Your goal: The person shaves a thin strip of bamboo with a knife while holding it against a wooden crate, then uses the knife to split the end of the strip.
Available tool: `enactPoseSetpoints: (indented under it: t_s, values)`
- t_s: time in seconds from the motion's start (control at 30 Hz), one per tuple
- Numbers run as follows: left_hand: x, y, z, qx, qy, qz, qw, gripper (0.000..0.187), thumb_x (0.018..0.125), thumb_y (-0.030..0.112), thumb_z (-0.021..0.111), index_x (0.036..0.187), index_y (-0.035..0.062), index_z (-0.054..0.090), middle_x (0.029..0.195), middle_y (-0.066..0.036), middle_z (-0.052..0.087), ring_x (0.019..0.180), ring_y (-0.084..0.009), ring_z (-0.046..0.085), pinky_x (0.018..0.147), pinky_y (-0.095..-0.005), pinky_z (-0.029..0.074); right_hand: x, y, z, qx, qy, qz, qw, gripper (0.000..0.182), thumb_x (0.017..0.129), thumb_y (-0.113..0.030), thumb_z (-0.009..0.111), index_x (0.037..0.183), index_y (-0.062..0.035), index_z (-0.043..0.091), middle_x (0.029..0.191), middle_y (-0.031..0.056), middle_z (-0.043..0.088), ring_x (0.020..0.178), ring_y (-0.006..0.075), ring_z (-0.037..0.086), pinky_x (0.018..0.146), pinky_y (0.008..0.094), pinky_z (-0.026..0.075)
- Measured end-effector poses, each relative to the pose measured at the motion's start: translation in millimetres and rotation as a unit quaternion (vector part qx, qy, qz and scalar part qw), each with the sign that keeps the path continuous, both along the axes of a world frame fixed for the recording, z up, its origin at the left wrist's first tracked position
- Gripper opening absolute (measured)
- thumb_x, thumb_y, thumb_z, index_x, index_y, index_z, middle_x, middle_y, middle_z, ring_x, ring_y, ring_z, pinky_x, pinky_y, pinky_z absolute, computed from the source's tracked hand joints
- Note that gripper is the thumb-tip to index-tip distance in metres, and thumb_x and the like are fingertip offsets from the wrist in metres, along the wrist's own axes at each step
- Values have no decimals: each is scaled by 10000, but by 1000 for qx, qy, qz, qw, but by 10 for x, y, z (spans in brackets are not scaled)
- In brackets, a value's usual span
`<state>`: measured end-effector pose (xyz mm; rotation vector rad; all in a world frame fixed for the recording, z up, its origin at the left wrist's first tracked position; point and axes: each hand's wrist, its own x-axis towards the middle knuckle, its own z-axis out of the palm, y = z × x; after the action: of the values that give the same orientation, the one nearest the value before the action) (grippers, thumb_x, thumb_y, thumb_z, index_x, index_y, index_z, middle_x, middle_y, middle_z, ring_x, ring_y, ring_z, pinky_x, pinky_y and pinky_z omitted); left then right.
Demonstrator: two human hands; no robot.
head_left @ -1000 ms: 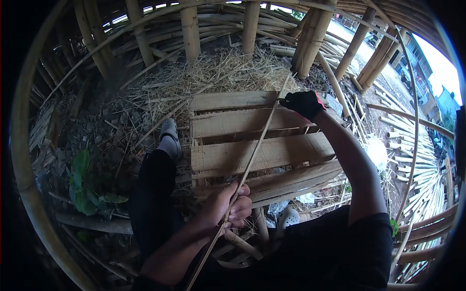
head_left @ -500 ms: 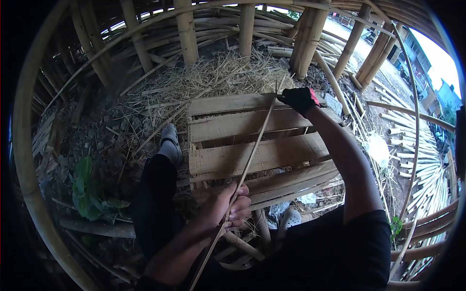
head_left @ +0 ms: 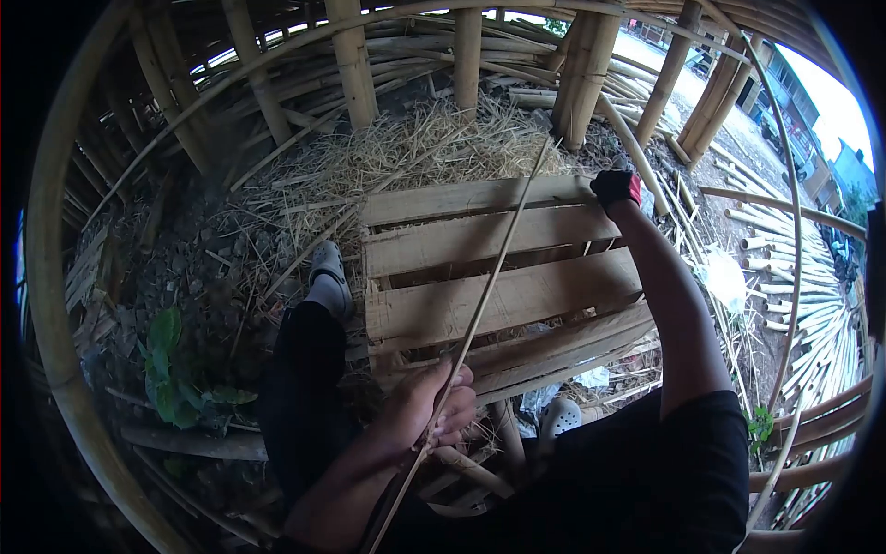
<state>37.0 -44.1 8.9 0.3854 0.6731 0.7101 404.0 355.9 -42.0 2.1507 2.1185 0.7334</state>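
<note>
A long thin bamboo strip (head_left: 494, 272) runs diagonally from the bottom edge up across a slatted wooden pallet (head_left: 489, 300). Near the pallet's lower left part, my bare left hand (head_left: 441, 403) is closed around the strip. My right hand (head_left: 616, 188), in a black and red glove, is closed at the pallet's top right corner, to the right of the strip's upper end and apart from it. Whatever its fingers may hold is too small and dark to make out.
Straw (head_left: 443, 143) lies beyond the pallet. Upright bamboo posts (head_left: 586, 78) stand behind it, and a curved bamboo pole (head_left: 46, 268) frames the left side. Cut bamboo poles (head_left: 821, 314) are heaped at the right. A leafy plant (head_left: 166, 369) grows at the lower left.
My right hand has moved to the right, away from the strip's upper end. The left hand still grips the strip, almost in place. The view has shifted slightly.
</note>
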Motion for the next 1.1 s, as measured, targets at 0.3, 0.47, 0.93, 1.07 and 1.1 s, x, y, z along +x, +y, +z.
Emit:
enactPoseSetpoints:
  t_s: [0.3, 0.47, 0.93, 1.07, 1.1]
  values:
    - [-126, 98, -185, -15, -62, 50, 997, 309, 1066, 391, 325, 882, 162, 418, 564, 43, 315, 463, -60, 302, 333, -202, 227, -378, -781, 616, -27, 211, 58, 975, 547, 977, -558, 392, 1041, -89, 667, 1029, 185, 703, 1018, 356, 663, 864, 469, 492]
    - [-77, 90, -128, 0, -35, 54, 998, 326, 1070, 407, 308, 886, 159, 413, 551, 49, 318, 441, -49, 302, 328, -193, 225, -762, -859, 972, -39, 316, 137, 938, 602, 926, -627, 465, 1186, -123, 665, 1082, 205, 693, 1057, 380, 646, 914, 446, 483]
    - [23, 62, -179, 9, -29, 20, 999, 351, 1066, 452, 309, 888, 163, 403, 548, 53, 312, 434, -50, 303, 344, -187, 248, -981, -440, 443, -100, 199, 257, 940, 275, 923, -379, 603, 1140, -229, 682, 945, 79, 715, 861, 295, 691, 749, 433, 538]
    - [8, 58, -167, 25, -21, 9, 999, 358, 1059, 467, 326, 882, 166, 404, 549, 56, 303, 439, -55, 299, 363, -196, 254, -968, -444, 389, -31, 105, 304, 946, 233, 901, -369, 601, 991, -174, 689, 949, 82, 716, 879, 297, 693, 769, 435, 543]
    - [4, 60, -164, 25, -22, 9, 999, 358, 1059, 467, 326, 882, 166, 404, 549, 56, 303, 439, -55, 299, 363, -196, 254, -977, -430, 388, -39, 86, 288, 953, 233, 897, -363, 597, 980, -163, 683, 958, 83, 715, 898, 297, 692, 782, 436, 544]
